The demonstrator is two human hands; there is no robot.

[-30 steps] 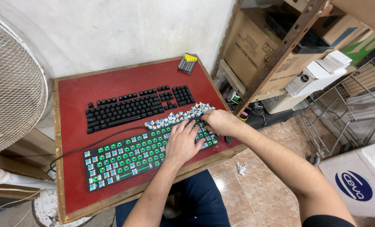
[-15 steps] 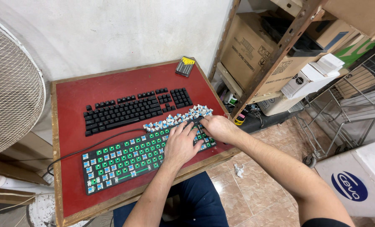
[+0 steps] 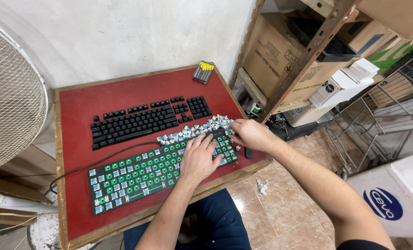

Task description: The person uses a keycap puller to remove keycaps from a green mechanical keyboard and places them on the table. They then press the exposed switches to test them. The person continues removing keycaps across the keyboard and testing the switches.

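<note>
Where left hand [image 3: 198,157] rests, switches [image 3: 195,130] hidden

Red table [image 3: 123,95], black keyboard [image 3: 146,121], green board [image 3: 137,173] with blue switches [image 3: 192,131], white wall [image 3: 123,32].

Two keyboards [image 3: 148,119] [image 3: 158,169] — one screwdriver set [image 3: 203,72] (switches uncountable).

Left hand [image 3: 198,156] flat, fingers spread, palm down, right hand [image 3: 248,134] curled, fingertips pinching, forearms bare
</note>
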